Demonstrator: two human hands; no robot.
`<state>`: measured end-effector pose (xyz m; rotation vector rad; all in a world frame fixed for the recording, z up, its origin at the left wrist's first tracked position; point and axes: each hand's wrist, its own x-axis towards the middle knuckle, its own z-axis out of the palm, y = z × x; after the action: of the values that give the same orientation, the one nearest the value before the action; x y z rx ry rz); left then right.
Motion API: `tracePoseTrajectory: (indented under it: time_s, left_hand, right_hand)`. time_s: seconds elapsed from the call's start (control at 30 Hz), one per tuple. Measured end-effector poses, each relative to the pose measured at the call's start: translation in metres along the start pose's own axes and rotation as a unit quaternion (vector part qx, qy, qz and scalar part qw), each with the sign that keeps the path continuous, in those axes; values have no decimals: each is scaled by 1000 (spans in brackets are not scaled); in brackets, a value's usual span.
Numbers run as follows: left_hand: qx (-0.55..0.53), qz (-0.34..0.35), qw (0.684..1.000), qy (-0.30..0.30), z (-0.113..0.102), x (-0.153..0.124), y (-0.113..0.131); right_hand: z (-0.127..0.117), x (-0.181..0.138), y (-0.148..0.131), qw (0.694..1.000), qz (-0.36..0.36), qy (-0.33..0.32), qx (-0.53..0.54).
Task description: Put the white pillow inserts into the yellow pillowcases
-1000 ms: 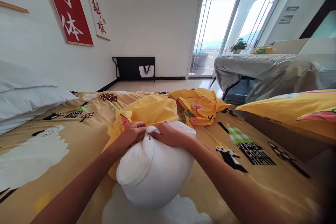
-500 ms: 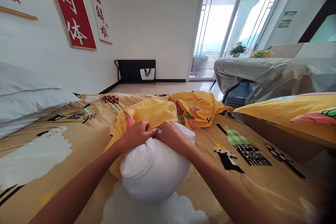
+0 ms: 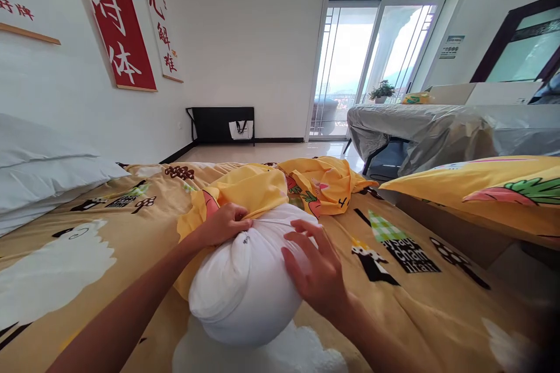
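Observation:
A plump white pillow (image 3: 258,285), folded over on itself, lies on the bed in front of me. Its far end goes into a yellow pillowcase (image 3: 249,183) with a carrot print, which spreads out beyond it. My left hand (image 3: 224,225) is closed at the case's edge, thumb against the white fabric; its fingertips are partly hidden. On the pillow's right side is my right hand (image 3: 317,268), fingers apart and slightly bent. Whether its fingertips press on the fabric I cannot tell.
The tan patterned blanket (image 3: 144,280) covers the bed. White pillows (image 3: 56,178) are stacked at the left. A yellow carrot-print pillow (image 3: 490,186) lies at the right edge. Beyond stands a plastic-covered table (image 3: 420,128), with a sliding glass door (image 3: 345,64) behind.
My right hand has let go of the case's edge beside my left hand and moved right and nearer, its fingers spreading. The left hand keeps its hold. The camera view has shifted slightly.

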<state>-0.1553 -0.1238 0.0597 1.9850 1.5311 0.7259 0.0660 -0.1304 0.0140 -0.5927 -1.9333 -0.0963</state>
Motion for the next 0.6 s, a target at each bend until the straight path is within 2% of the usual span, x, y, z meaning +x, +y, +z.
tracePoseTrajectory:
  time_s: [0.03,0.17,0.3,0.37,0.47,0.53,0.6]
  left_hand:
    - [-8,-4,1000,3,-3,-3,-2]
    - [-15,-22,1000,-14,-19,-15,-8]
    - [-45,-79,992,-86,-38,-29,-15]
    - [-72,-102,987,-102,-45,-35,-21]
    - [-76,-128,987,-64,-51,-43,-33]
    - [-55,-132,990,-11,-51,-49,-40]
    - [-8,-133,989,68,-51,-56,-46]
  right_hand:
    - [-4,-8,-1,1000,-21,-8,-15]
    - [0,-12,-9,987,-80,-135,-19]
    - [21,8,-23,978,-107,-178,7]
    - [31,18,-33,975,-117,-190,12]
    - [44,30,-48,972,-124,-198,10]
    - [51,37,-56,969,-128,-211,0]
    - [57,43,-62,964,-133,-229,-13]
